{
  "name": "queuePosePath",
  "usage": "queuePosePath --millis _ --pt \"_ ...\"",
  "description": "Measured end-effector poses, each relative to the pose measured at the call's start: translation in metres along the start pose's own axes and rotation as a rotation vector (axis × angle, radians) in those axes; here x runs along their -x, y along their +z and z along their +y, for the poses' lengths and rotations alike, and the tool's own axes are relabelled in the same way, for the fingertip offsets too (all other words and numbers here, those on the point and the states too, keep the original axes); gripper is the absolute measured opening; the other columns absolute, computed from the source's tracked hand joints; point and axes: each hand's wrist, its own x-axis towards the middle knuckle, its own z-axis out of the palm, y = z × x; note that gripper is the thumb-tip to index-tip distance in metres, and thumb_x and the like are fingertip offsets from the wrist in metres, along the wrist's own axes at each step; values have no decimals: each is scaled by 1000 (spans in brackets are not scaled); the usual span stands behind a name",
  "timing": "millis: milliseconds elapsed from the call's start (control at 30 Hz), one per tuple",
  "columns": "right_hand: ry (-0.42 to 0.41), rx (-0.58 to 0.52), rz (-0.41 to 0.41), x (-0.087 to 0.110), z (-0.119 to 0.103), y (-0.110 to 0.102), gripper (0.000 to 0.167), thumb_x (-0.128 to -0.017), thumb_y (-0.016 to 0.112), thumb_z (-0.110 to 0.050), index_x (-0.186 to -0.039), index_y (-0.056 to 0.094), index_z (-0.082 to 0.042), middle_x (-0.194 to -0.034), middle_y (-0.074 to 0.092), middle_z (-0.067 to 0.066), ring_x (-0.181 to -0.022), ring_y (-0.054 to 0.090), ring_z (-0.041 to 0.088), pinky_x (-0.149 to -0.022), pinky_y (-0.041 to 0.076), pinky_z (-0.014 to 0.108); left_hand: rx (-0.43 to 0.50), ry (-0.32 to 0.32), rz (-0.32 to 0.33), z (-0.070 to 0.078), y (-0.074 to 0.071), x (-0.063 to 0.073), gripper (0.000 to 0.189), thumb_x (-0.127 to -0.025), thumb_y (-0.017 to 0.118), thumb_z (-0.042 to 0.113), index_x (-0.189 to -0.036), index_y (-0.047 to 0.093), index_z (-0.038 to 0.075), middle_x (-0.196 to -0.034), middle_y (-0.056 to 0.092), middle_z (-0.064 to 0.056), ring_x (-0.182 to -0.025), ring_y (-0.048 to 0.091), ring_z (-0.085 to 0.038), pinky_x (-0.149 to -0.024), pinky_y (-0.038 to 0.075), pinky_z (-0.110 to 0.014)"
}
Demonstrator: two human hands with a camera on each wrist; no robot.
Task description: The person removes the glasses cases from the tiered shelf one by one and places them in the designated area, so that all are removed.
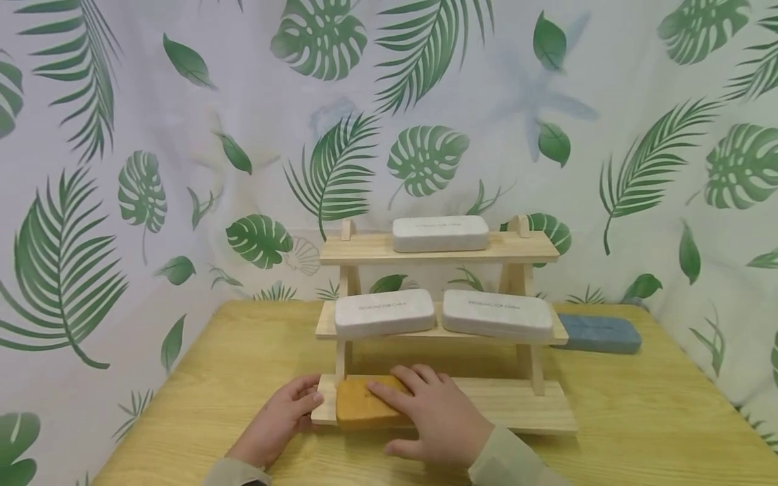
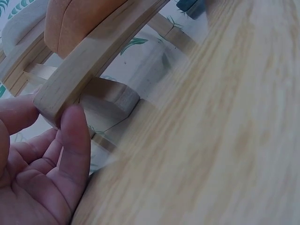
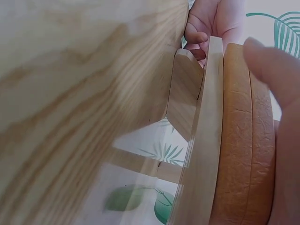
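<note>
On the bottom tier of a light wooden three-tier stand (image 1: 510, 405) lies an orange-yellow glasses case (image 1: 358, 412), close to the left end. My right hand (image 1: 440, 418) holds this case from above: the fingers lie over its top and far edge, the thumb is at the front side. In the right wrist view the case (image 3: 239, 140) rests flat along the board, partly covered by that hand. My left hand (image 1: 282, 412) pinches the left end of the bottom board (image 2: 65, 84) between thumb and fingers, just beside the case.
Two white cases, left (image 1: 385, 314) and right (image 1: 495, 316), lie on the middle tier. Another white case (image 1: 440, 234) lies on the top tier. A blue case (image 1: 598, 334) sits on the wooden table (image 1: 644, 412) behind the stand's right side. A leaf-patterned curtain (image 1: 377, 169) hangs behind.
</note>
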Motion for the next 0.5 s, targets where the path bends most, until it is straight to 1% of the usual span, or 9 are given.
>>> queuePosePath --millis 200,367,500 --pt "-4 44 20 7 4 2 87 -88 63 -70 -161 24 -42 -145 49 9 -124 51 32 -90 51 55 -10 -17 19 1 3 -1 69 -105 58 31 -154 29 -7 -129 53 -18 -104 61 -24 -80 56 -37" --pt "3 31 34 8 5 -3 89 -84 70 -65 -159 28 -44 -138 54 9 -121 52 30 -90 50 52 -14 -11 30 2 3 0 68 -105 58 31 -153 29 -8 -130 54 -19 -104 62 -24 -80 56 -38" --pt "3 37 48 9 6 -4 87 -83 71 -63 -158 31 -44 -134 55 8 -120 52 28 -90 50 50 -20 -6 35 3 2 1 69 -106 58 31 -153 28 -9 -129 54 -18 -102 61 -23 -79 55 -38"
